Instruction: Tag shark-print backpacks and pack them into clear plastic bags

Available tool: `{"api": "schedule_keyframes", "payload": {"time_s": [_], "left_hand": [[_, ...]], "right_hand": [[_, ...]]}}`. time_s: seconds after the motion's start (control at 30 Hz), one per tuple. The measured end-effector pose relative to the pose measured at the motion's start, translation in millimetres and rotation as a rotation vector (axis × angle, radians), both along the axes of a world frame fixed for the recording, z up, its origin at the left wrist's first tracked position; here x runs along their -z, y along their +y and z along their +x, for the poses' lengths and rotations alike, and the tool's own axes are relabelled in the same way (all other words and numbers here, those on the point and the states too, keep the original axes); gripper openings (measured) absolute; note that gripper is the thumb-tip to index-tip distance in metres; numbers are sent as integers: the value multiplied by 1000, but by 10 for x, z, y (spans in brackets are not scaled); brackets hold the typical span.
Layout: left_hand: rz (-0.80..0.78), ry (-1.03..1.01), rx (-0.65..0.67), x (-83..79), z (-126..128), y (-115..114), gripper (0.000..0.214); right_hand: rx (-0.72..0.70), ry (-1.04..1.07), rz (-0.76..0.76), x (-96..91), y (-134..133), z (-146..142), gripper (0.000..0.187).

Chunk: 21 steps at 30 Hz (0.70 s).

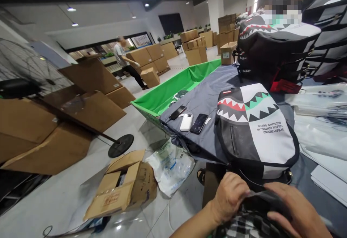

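Note:
At the bottom right, a dark bag-like item [251, 216] with a black-and-white checked pattern lies between my hands; its lower part is cut off by the picture. My left hand [230, 196] is closed, pinching its upper edge. Curved over the other side of that edge, my right hand [296, 207] grips the dark material between fingers and thumb. Just beyond both hands, a black, grey and white backpack [255, 133] with a shark-mouth print lies flat on the grey cloth-covered table [208, 86].
Phones [199, 123] and a white device [186, 122] lie at the table's left edge, beside a green-lined bin [162, 93]. Stacked backpacks [276, 46] and clear plastic bags [322, 133] are on the right. An opened carton [121, 187] and fan base [120, 145] stand on the floor; a person [124, 59] is farther off.

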State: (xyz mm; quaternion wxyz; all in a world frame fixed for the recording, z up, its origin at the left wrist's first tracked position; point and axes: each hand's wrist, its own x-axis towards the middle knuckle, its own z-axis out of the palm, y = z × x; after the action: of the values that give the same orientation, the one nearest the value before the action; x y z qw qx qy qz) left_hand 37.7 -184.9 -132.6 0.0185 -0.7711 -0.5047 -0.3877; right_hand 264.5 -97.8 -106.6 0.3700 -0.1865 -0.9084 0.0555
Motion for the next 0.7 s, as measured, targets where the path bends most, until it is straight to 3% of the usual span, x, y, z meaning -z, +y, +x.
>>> {"api": "schedule_keyframes", "payload": {"time_s": [0.07, 0.13, 0.27, 0.43, 0.6, 0.7], "left_hand": [[44, 143, 176, -14, -6, 23, 26], [105, 149, 215, -22, 3, 25, 31], [121, -123, 2, -56, 8, 19, 49], [-21, -313, -232, -53, -32, 150, 42], [-149, -381, -472, 18, -112, 329, 26], [-229, -396, -532, 13, -156, 393, 27]], "right_hand": [[-42, -33, -50, 63, -80, -34, 30], [-26, -10, -114, 154, -127, -12, 18], [117, 77, -174, 243, -148, 128, 21], [254, 37, -248, 170, -123, 192, 26], [235, -125, -229, 246, -48, 135, 28], [177, -208, -146, 289, 47, 164, 44]]}}
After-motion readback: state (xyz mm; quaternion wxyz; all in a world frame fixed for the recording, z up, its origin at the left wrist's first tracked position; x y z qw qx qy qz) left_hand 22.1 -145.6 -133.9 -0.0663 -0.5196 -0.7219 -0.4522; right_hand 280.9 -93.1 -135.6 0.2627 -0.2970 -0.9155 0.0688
